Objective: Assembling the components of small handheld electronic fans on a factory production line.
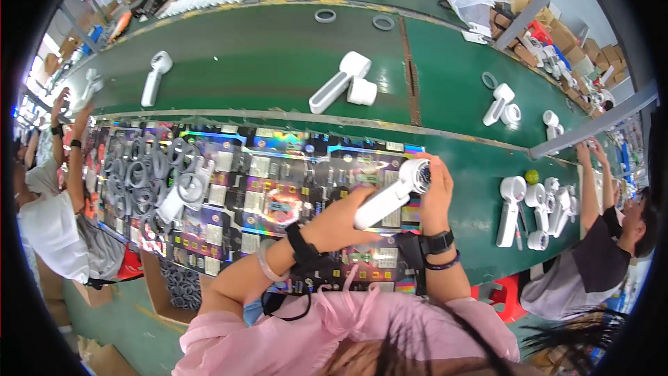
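A white handheld fan is held tilted in front of my body, over a surface covered with shiny printed sheets. The fingers of my left hand are closed around its handle's lower end. At the fan's round head, where a dark opening shows, my right hand grips the outer side, with its fingertips partly hidden. To the left lies a heap of grey rings. A white fan part rests against that heap.
Across the far side runs a green conveyor belt, carrying a white fan beside a white round piece. Several white fans stand at the right. A box of rings sits below left. Co-workers occupy both sides.
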